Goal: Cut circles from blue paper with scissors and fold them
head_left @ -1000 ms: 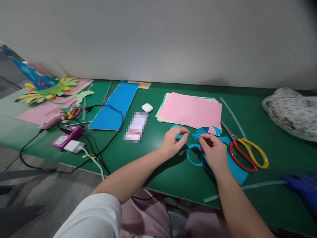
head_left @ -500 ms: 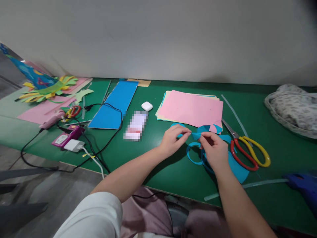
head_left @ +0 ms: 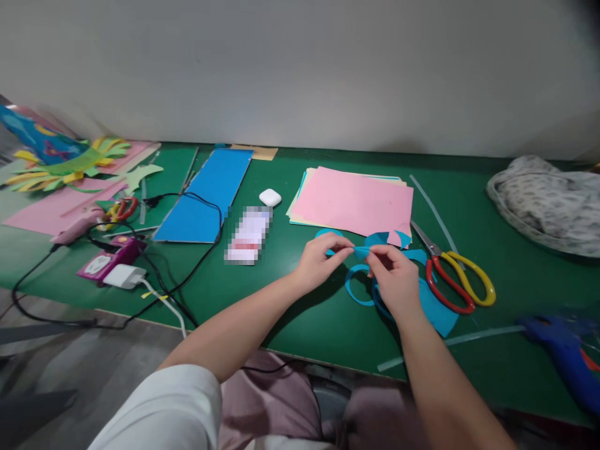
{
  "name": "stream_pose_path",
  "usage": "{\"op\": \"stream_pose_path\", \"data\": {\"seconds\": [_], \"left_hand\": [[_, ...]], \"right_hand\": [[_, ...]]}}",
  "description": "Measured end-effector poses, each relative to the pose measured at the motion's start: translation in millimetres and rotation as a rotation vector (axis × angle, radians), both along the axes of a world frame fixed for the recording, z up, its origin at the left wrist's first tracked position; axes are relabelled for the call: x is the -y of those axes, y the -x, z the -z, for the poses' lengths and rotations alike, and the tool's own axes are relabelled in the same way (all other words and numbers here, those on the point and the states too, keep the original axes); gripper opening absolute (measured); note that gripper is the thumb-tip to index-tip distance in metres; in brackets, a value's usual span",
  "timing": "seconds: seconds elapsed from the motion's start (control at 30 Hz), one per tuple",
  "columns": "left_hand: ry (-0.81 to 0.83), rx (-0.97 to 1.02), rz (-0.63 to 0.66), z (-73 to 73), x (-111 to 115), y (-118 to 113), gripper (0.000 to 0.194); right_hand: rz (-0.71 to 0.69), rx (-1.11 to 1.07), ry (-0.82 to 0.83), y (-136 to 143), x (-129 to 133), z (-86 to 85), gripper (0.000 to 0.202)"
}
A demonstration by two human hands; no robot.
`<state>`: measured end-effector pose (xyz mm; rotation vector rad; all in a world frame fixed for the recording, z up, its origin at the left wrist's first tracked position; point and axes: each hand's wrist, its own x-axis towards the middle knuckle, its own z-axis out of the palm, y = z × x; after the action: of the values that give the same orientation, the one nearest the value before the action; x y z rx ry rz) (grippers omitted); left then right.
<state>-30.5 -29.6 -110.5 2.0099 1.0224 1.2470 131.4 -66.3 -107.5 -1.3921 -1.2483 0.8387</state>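
A small blue paper piece (head_left: 361,251) is pinched at its left end by my left hand (head_left: 323,259) and at its right end by my right hand (head_left: 395,275). Both hands are just above the table. Blue paper curls and rings (head_left: 359,285) lie under and around my right hand, with a wider blue scrap (head_left: 438,310) by the wrist. Scissors with red and yellow handles (head_left: 450,275) lie to the right of that hand, blades pointing at the paper stack. The stack, pink on top (head_left: 354,200), lies behind both hands.
On the green table (head_left: 262,300): a blue board (head_left: 206,197), a phone (head_left: 250,234), a white case (head_left: 270,197), a purple power strip (head_left: 112,256) with cables, a blue glue gun (head_left: 557,350), glue sticks, a cloth bundle (head_left: 546,206), and a paper-fringed cone hat (head_left: 60,150).
The view has shifted, so the table items appear further left. The blue piece between my fingertips now looks flatter and narrower. Both hands still pinch it.
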Motion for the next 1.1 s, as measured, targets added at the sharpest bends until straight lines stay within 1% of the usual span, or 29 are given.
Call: {"op": "stream_pose_path", "data": {"seconds": [0.33, 0.5, 0.63, 0.87, 1.1], "left_hand": [[-0.004, 0.043, -0.014, 1.7, -0.8, 0.6, 0.011], [0.004, 0.072, -0.045, 2.4, 0.0, -0.2, 0.01], [0.011, 0.092, -0.07, 2.5, 0.8, 0.3, 0.013], [-0.03, 0.041, -0.044, 1.9, 0.8, -0.2, 0.009], [-0.041, 0.001, -0.056, 0.1, 2.0, -0.6, 0.011]], "right_hand": [[-0.014, 0.004, 0.006, 1.4, -0.5, 0.2, 0.016], [-0.003, -0.003, -0.002, 1.1, -0.2, 1.0, 0.014], [-0.005, 0.003, -0.014, 1.2, 0.3, 1.2, 0.014], [-0.007, 0.026, -0.016, 1.8, 0.7, -0.1, 0.014], [-0.008, 0.028, -0.018, 0.9, -0.6, 1.3, 0.015]]}}
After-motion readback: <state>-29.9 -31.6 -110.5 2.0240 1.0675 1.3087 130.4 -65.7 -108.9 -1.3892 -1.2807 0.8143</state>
